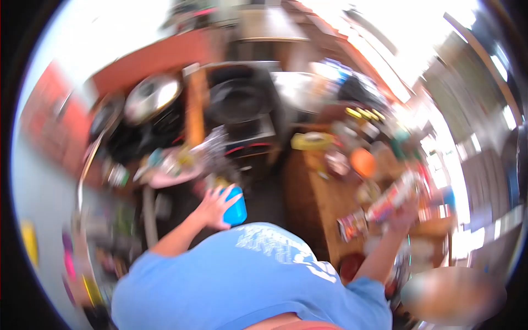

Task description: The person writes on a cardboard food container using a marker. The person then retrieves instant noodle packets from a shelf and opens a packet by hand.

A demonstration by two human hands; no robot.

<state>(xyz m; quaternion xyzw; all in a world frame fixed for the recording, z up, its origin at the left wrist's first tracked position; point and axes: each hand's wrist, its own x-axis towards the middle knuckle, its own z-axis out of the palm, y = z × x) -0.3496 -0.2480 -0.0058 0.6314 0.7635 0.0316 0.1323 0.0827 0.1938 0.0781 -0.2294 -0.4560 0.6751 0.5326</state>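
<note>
So the left hand [212, 209] has the blue cup [235, 207] gripped by the shirt [220, 280], lifted, not set down. Right hand [404, 213] is at a long packet [391, 197] (too blurry to tell if grasped) over the cluttered wooden table [329, 202].

Dressed in a light-blue T-shirt [214, 280] with blurred white lettering [275, 247] across the chest and short, loose sleeves [366, 294].
</note>
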